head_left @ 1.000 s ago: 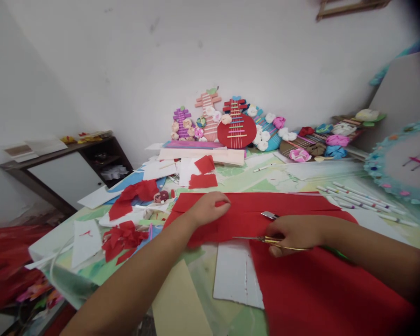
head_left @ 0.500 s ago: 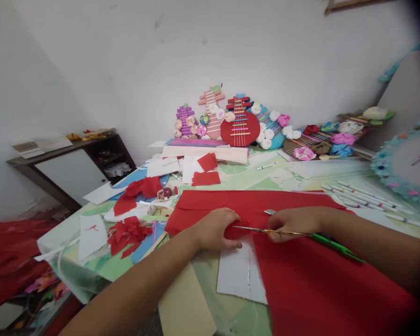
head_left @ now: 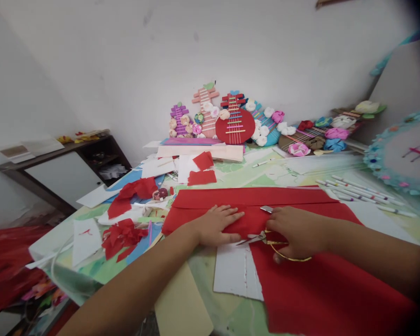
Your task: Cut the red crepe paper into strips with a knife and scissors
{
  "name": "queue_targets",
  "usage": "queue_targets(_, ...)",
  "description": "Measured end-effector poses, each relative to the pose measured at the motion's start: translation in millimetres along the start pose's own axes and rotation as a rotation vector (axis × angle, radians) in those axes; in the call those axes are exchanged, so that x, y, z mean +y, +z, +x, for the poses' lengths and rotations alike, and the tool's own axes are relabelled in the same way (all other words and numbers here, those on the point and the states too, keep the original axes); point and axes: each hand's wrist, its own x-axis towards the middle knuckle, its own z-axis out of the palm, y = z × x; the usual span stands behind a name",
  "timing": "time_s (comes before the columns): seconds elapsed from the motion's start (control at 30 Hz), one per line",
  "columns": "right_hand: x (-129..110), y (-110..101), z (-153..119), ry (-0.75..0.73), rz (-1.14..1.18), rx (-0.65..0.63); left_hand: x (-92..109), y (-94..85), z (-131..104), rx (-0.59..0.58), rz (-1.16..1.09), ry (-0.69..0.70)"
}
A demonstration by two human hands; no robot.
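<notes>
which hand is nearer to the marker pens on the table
Right. The right hand, holding the gold-handled scissors, is left of the marker pens and closer to the person; the left hand, spread on red material, is farther left.

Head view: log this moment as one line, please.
left hand: spread on red material | right hand: gripping gold-handled scissors, metal tip showing beside it | nearby: white board, red scraps, markers
</notes>
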Motion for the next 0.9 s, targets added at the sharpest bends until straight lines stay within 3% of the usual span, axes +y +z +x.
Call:
queue_targets(0.17, -6.7, 6.5, -7.9, -0.027, -0.167, 0.059, -2.5, 4.1, 11.0, 0.002, 0.037, -0.067)
queue_targets(0.4, -7.4, 20.3, -14.0, -0.01, -0.154, 0.111, -7.4, 8.8, 33.0, 0.008, 0.123, -0.148)
queue_targets(0.57, -8.4, 22.1, -12.1, -0.003, -0.179, 0.159, -8.7, 12.3, 42.0, 0.08, 0.18, -0.147)
queue_targets(0.73, -6.4, 23.7, -12.0, 0.03, -0.139, 0.174, -2.0, 3.6, 42.6, 0.211, 0.238, -0.212)
queue_targets(0.9, -4.6, 25.1, -11.7, 0.033, -0.114, 0.19, -4.2, -6.6, 47.0, 0.143, 0.224, -0.225)
